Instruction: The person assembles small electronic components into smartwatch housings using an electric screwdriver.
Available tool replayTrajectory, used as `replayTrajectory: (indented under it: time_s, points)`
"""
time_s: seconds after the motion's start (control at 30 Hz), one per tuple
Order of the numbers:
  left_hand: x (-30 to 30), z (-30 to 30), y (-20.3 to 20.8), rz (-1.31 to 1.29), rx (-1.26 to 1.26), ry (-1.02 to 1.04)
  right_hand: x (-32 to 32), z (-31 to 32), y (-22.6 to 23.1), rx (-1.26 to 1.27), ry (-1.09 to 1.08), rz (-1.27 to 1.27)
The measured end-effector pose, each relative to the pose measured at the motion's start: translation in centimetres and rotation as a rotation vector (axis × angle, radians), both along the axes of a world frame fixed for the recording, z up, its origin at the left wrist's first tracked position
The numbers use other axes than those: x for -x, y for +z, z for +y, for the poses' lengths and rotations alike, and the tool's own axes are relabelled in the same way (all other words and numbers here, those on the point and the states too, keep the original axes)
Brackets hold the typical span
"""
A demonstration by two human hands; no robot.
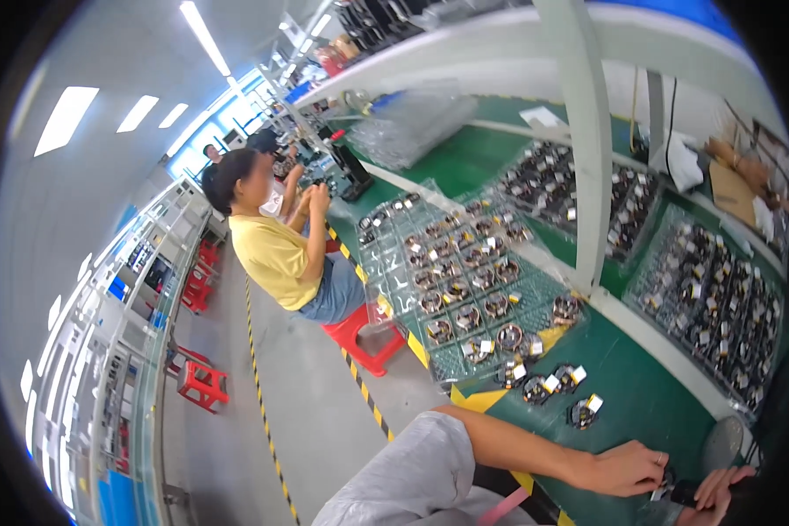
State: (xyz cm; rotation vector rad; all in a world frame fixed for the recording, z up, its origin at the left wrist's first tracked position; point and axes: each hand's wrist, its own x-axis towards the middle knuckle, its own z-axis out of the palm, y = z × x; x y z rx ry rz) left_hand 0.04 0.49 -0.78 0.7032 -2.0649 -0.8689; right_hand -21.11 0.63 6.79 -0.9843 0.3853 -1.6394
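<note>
My left hand point(627, 469) reaches across the green bench at the lower right, its fingers pinched together on something small that I cannot make out. Close beside it, my right hand point(717, 493) curls its fingers around a dark, rounded object point(685, 493), partly hidden and dim at the picture's edge. Beyond my left forearm lie several loose round parts point(585, 410) with dark wiring and white tags. A clear plastic compartment tray point(393, 260) holds rows of similar ring-shaped parts.
A white upright post point(587, 167) and rail divide the bench. Behind it stand filled trays point(710, 302) of dark parts. Farther along, a person in a yellow shirt point(272, 254) sits on a red stool point(359, 337). Stacked clear trays point(412, 131) lie at the back.
</note>
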Motion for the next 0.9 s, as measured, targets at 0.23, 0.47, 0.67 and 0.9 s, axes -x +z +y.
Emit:
replayTrajectory:
  time_s: [0.23,0.47,0.67,0.9]
  points:
    - [0.9,0.7,0.2,0.046,0.104,0.057,0.7,-1.4,-2.0,0.454,-0.331,0.26]
    - [0.3,0.2,0.5,0.04,0.042,0.03,-1.2,0.6,1.7,-0.052,-0.147,0.064]
    - [0.0,-0.1,0.9,0.091,0.033,-0.032,-1.2,0.7,1.6,-0.103,-0.127,-0.024]
    - [-0.2,-0.1,1.7,0.068,-0.17,-0.028,-1.0,0.5,0.6,-0.02,0.003,-0.107]
